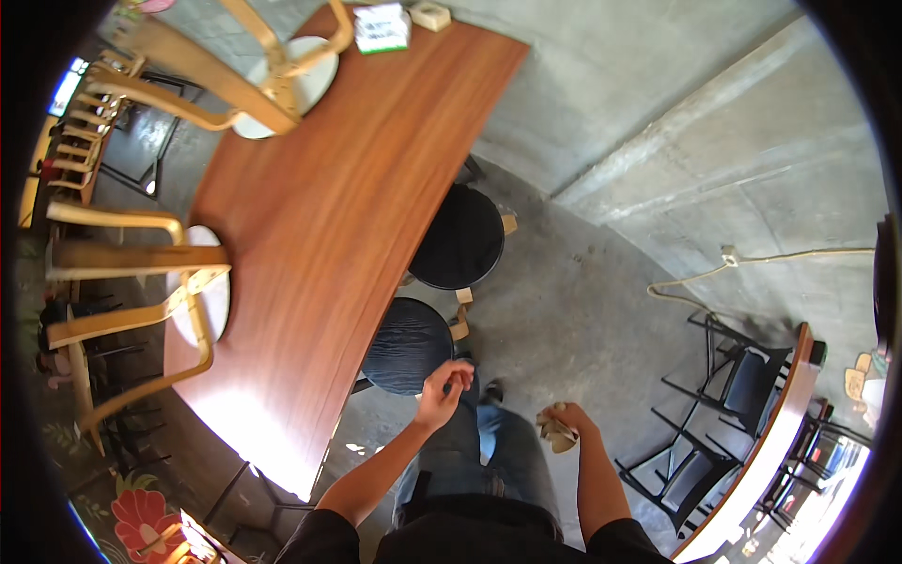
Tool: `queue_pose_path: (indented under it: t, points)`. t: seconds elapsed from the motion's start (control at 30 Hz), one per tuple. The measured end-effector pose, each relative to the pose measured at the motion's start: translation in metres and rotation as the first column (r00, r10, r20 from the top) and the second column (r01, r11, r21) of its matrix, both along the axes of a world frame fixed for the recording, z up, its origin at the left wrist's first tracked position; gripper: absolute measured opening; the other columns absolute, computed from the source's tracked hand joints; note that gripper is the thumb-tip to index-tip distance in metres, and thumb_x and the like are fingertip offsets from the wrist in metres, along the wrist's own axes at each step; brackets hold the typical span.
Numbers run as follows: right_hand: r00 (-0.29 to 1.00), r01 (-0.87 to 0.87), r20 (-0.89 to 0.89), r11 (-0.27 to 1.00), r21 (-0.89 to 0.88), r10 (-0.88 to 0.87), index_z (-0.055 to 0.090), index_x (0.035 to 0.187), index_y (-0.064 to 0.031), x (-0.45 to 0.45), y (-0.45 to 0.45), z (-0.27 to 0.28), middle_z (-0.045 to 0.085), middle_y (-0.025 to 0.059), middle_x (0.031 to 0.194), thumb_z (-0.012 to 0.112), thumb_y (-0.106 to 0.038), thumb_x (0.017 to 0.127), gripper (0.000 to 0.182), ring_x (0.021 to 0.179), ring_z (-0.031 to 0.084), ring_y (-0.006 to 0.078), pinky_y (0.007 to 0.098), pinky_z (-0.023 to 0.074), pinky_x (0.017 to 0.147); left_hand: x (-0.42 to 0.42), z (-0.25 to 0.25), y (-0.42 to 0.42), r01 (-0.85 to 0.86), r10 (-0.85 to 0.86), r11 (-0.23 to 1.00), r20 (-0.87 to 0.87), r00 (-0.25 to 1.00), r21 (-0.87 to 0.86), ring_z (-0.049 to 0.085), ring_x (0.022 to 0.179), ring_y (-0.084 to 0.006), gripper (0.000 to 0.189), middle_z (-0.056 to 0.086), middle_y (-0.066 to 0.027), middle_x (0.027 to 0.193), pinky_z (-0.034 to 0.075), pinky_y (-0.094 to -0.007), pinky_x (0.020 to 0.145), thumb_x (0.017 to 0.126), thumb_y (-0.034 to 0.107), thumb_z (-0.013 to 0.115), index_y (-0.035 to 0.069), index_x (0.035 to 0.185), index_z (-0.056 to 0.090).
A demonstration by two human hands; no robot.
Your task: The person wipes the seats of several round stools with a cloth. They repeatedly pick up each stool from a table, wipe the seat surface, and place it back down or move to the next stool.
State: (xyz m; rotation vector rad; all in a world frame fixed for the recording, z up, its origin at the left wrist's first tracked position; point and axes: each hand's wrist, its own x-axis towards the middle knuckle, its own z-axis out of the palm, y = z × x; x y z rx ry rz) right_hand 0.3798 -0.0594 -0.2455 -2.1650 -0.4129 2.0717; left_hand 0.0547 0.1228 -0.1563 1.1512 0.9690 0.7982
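My right hand (572, 420) hangs beside my right leg, its fingers closed on a crumpled beige cloth (557, 431). My left hand (445, 391) is raised in front of my left leg with its fingers curled; nothing shows in it. Close to the left hand stands a stool with a dark, wrinkled round seat (409, 345). Another stool with a smooth black round seat (458, 236) stands beyond it. Both are partly under the edge of a long reddish-brown wooden table (331, 190), which bears bright glare at its near end.
Upturned wooden stools (201, 285) rest on the table's left edge. A white packet (382, 28) and a pale box (430, 15) lie at its far end. Black chairs (750, 388) stand by another table (789, 423) on the right. A cable (803, 255) runs along the concrete wall (705, 162).
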Motion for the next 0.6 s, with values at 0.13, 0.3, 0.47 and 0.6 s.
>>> queue_pose_path:
  t: [0.13, 0.3, 0.47, 0.6]
  points:
    - [0.954, -0.284, -0.125, 0.954, -0.098, 0.271, 0.077, 0.101, -0.0028, -0.022, -0.004, 0.095, 0.075, 0.0096, 0.091, 0.078, -0.052, 0.079, 0.054, 0.077, 0.070, 0.0201, 0.0353, 0.0551, 0.072, -0.035, 0.046, -0.052, -0.088, 0.090, 0.995, -0.048, 0.995, 0.048, 0.060, 0.074, -0.0100, 0.021, 0.063, -0.0059, 0.081, 0.049, -0.0244, 0.067, 0.096, -0.007, 0.044, -0.003, 0.099, 0.065]
    - [0.977, -0.074, -0.203, 0.997, -0.004, 0.071, 0.072, 0.105, -0.0007, -0.031, -0.055, 0.141, 0.075, 0.0107, 0.093, 0.080, -0.043, 0.083, 0.048, 0.077, 0.072, 0.0210, 0.0353, 0.0584, 0.070, -0.071, 0.103, -0.080, -0.300, 0.303, 0.949, -0.021, 0.953, 0.099, 0.058, 0.075, -0.0097, 0.022, 0.061, -0.0054, 0.082, 0.048, -0.0248, 0.069, 0.101, -0.002, 0.042, -0.002, 0.096, 0.063]
    - [0.968, 0.059, -0.247, 0.994, 0.097, -0.033, 0.072, 0.104, 0.0002, -0.065, -0.115, 0.198, 0.074, 0.0095, 0.092, 0.078, -0.040, 0.086, 0.045, 0.078, 0.071, 0.0185, 0.0333, 0.0571, 0.070, -0.118, 0.166, -0.116, -0.437, 0.422, 0.876, 0.112, 0.899, 0.205, 0.057, 0.077, -0.0109, 0.022, 0.061, -0.0065, 0.087, 0.048, -0.0253, 0.071, 0.101, -0.002, 0.041, -0.003, 0.098, 0.063]
    - [0.975, -0.148, -0.132, 0.967, 0.208, 0.177, 0.070, 0.108, 0.0010, -0.094, -0.145, 0.204, 0.074, 0.0112, 0.096, 0.080, -0.045, 0.083, 0.053, 0.082, 0.071, 0.0209, 0.0361, 0.0560, 0.075, -0.164, 0.188, -0.146, -0.412, 0.405, 0.863, 0.085, 0.910, 0.292, 0.057, 0.076, -0.0114, 0.024, 0.061, -0.0062, 0.086, 0.048, -0.0259, 0.070, 0.100, -0.001, 0.040, -0.003, 0.097, 0.063]
